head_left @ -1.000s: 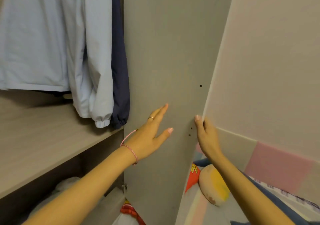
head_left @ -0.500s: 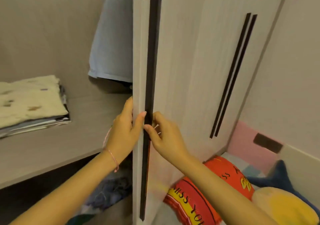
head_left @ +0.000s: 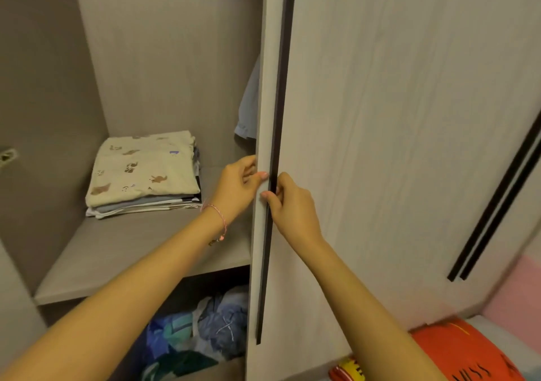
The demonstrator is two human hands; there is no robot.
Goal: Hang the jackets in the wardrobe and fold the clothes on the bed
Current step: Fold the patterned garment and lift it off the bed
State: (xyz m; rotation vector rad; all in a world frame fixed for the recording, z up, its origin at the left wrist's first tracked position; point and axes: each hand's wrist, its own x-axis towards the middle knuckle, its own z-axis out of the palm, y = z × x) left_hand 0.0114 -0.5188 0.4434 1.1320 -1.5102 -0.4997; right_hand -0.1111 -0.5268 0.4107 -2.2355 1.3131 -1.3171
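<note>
Both my hands are on the edge of the pale wood wardrobe door (head_left: 380, 117), at its long dark handle strip (head_left: 278, 117). My left hand (head_left: 237, 188) curls round the door edge from the inside, thumb on the front. My right hand (head_left: 288, 202) grips the handle strip from the outside. Behind the door, a sliver of a light blue jacket (head_left: 248, 108) hangs inside the wardrobe. A stack of folded clothes (head_left: 143, 172), topped by a cream animal-print piece, lies on the wardrobe shelf (head_left: 117, 251).
Under the shelf sits a heap of loose blue and green clothes (head_left: 205, 331). A second door with twin dark handles (head_left: 497, 205) is at the right. An orange-red cushion (head_left: 456, 354) lies at the bottom right, below a pink wall panel (head_left: 521, 289).
The door has swung from wide open to nearly closed, hiding most of the hanging jackets. My hands went from lying flat on the door's inner face to gripping its handle edge.
</note>
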